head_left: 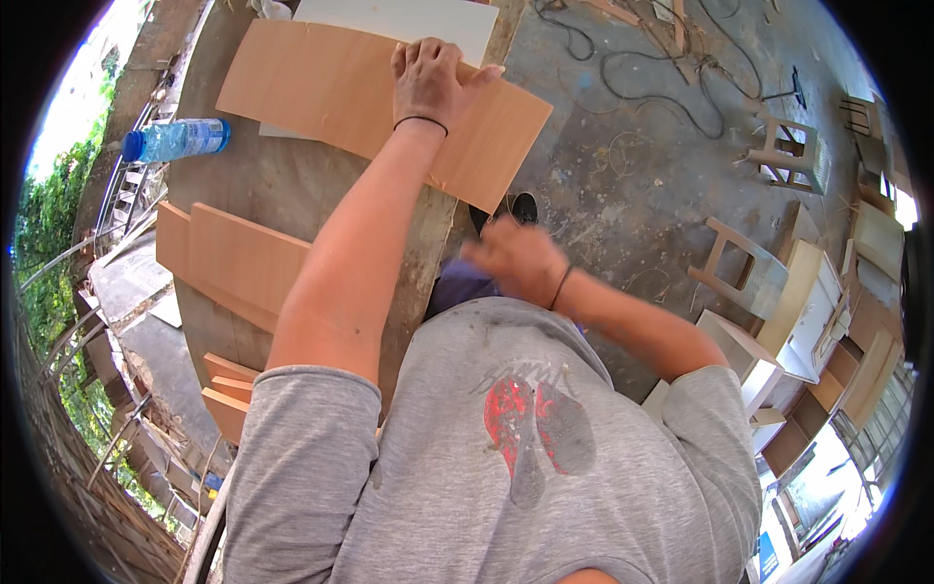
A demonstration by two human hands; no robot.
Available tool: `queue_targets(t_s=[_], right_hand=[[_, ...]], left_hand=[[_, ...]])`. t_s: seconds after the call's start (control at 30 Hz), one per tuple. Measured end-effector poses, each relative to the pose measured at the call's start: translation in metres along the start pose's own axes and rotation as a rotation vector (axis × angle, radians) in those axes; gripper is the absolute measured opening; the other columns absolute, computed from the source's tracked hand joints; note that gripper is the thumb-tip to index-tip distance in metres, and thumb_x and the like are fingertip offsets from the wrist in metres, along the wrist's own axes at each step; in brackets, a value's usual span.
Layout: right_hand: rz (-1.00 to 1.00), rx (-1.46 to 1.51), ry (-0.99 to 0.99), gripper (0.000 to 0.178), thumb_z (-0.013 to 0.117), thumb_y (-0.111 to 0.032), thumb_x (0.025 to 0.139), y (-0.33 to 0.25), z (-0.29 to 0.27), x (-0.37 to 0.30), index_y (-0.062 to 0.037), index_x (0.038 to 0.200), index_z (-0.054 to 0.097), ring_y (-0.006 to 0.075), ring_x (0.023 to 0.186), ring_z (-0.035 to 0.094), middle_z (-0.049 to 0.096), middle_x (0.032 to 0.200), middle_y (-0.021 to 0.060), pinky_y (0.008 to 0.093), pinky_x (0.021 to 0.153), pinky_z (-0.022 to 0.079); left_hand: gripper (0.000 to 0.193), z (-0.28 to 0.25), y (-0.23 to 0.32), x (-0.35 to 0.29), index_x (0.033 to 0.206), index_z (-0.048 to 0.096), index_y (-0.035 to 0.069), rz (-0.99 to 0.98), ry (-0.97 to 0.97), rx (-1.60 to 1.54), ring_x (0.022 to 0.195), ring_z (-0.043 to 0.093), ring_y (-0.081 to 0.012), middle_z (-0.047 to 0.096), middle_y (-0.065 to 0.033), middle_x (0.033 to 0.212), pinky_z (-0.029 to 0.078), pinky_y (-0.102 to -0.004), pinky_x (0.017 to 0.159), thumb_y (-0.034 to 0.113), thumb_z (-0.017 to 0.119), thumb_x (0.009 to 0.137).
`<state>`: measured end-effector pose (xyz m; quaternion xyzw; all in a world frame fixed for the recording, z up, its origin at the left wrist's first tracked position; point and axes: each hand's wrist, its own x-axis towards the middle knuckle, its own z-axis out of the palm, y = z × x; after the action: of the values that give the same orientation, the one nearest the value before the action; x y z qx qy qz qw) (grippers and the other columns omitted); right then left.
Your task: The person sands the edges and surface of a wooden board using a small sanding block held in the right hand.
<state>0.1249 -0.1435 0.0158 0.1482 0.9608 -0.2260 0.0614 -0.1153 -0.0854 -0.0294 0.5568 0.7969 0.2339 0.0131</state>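
A long wood-grain board [321, 88] lies slanted across the far part of the worktable, its right end sticking out past the table edge. My left hand [428, 83] grips it at the far edge, the fingers bent over that edge and the thumb pointing right. Under the board a white panel [399, 18] shows at the far side. My right hand [520, 258] hangs in front of my body, just off the near corner of the board. Motion smears its fingers, so I cannot make out whether they hold anything.
On the worktable [263, 180], a blue-capped water bottle [180, 140] lies at the left, with more wood-grain boards [238, 258] nearer me and small wood pieces [229, 384] at the near left. Cables [671, 92] trail over the concrete floor. A stool [793, 156] and cabinet parts [793, 311] stand at the right.
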Motion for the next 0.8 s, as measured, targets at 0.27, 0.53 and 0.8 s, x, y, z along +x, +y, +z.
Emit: queue_targets(t_s=[0.27,0.53,0.8], right_hand=[[0.197,-0.077,0.345,0.037,0.058,-0.008,0.077,0.076,-0.055,0.039,-0.0166,0.113,0.063,0.0303,0.087,0.062,0.06,0.091,0.009,0.041,0.066,0.055],[-0.164,0.125,0.071,0.044,0.06,-0.009,0.072,-0.02,0.0,-0.006,-0.0167,0.116,0.061,0.0285,0.089,0.061,0.061,0.094,0.0066,0.0404,0.068,0.056],[0.112,-0.044,0.095,0.04,0.062,-0.011,0.072,0.021,-0.026,0.024,-0.0191,0.111,0.065,0.0282,0.093,0.061,0.061,0.099,0.0063,0.0391,0.068,0.056]], left_hand=[[0.057,-0.002,0.005,0.001,0.094,0.067,0.006,0.031,0.06,0.027,0.116,0.052,-0.0235,0.063,-0.0089,0.11,0.027,-0.0414,0.109,0.061,0.066,0.079],[0.057,0.0,0.004,0.001,0.094,0.067,0.006,0.022,0.059,0.026,0.116,0.051,-0.0241,0.063,-0.0089,0.11,0.028,-0.0426,0.109,0.06,0.067,0.078],[0.056,0.002,0.0,0.0,0.091,0.068,0.006,0.031,0.087,0.048,0.115,0.051,-0.0238,0.063,-0.0082,0.109,0.027,-0.042,0.109,0.061,0.068,0.077]])
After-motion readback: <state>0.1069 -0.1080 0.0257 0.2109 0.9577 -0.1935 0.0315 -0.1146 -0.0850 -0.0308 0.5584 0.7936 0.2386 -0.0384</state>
